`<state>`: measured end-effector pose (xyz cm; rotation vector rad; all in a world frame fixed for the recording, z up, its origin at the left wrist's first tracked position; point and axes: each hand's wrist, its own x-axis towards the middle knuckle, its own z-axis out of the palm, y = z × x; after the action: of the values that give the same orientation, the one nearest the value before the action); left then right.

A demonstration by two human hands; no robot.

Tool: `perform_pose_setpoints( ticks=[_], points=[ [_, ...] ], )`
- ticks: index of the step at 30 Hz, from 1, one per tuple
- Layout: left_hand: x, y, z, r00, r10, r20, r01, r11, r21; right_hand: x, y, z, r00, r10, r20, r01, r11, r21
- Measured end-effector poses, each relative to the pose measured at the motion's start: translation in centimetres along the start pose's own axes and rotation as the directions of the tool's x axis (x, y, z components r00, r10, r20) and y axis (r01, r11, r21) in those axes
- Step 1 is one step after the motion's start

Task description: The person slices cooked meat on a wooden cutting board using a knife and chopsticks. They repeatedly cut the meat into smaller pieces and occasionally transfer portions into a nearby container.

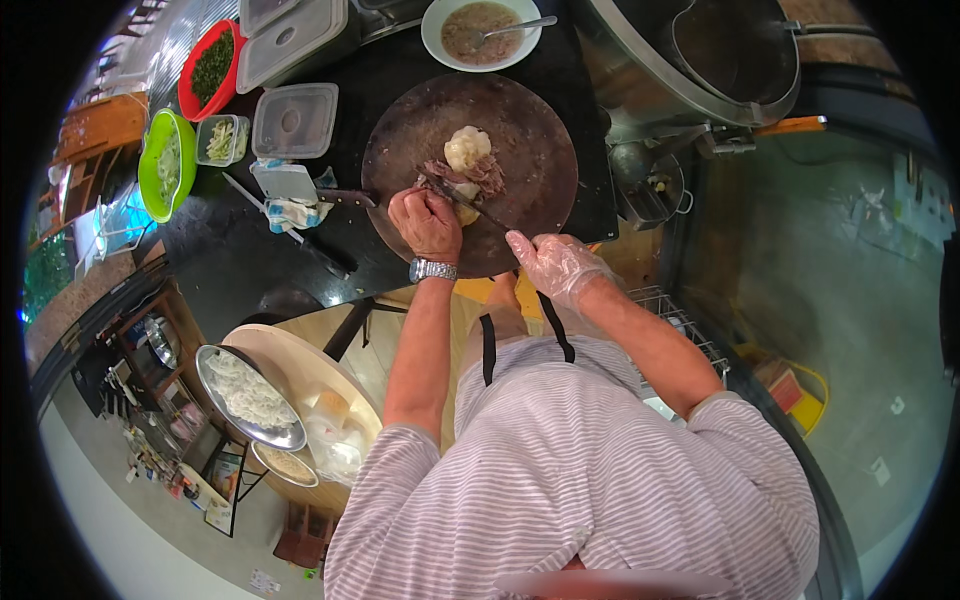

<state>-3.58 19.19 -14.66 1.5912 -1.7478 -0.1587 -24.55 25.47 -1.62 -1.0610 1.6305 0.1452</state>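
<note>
On a round, dark chopping board point(525, 150) lie shredded cooked meat point(487, 176) and a pale, lumpy piece of food point(468, 148). My right hand point(561, 262), in a clear plastic glove, is closed around the handle end of a knife point(480, 210), whose blade reaches over the meat. My left hand point(426, 223), bare and with a metal watch at the wrist, has its fingers curled down at the meat beside the blade. Whether it grips a piece cannot be seen. A yellowish piece point(467, 215) lies partly under the knife.
A white bowl of minced food point(454, 60) with a spoon stands beyond the board; a large metal pot point(645, 67) is at upper right. To the left are a cleaver point(285, 184) on a cloth, another knife point(324, 255), lidded containers point(295, 120), and red point(232, 37) and green bowls point(154, 202).
</note>
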Motion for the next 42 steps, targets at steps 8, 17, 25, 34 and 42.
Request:
perform_pose_setpoints(
  ticks=[8, 17, 25, 34, 42],
  points=[
    [-0.2, 0.0, -0.3, 0.999, 0.016, 0.034, -0.016, 1.0, 0.003, -3.3, -1.3, -0.6, 0.995, -0.102, -0.022, 0.098, 0.984, -0.146],
    [-0.1, -0.1, -0.5, 0.998, 0.03, 0.057, -0.03, 1.0, -0.002, -0.8, -3.0, -1.1, 0.996, 0.001, 0.089, 0.006, 0.998, -0.07],
    [0.3, 0.1, -0.3, 0.998, 0.034, 0.053, -0.037, 0.998, 0.056, 0.0, -4.1, -0.7, 0.997, -0.072, 0.021, 0.072, 0.997, 0.006],
    [0.3, -0.2, -0.3, 0.996, 0.032, 0.087, -0.039, 0.997, 0.07, 1.2, -4.4, -0.8, 0.992, -0.038, 0.122, 0.052, 0.992, -0.115],
    [0.2, -0.1, -0.3, 0.996, 0.046, 0.08, -0.053, 0.995, 0.089, 1.3, -4.0, -0.5, 0.994, 0.06, 0.094, -0.056, 0.997, -0.043]
  ],
)
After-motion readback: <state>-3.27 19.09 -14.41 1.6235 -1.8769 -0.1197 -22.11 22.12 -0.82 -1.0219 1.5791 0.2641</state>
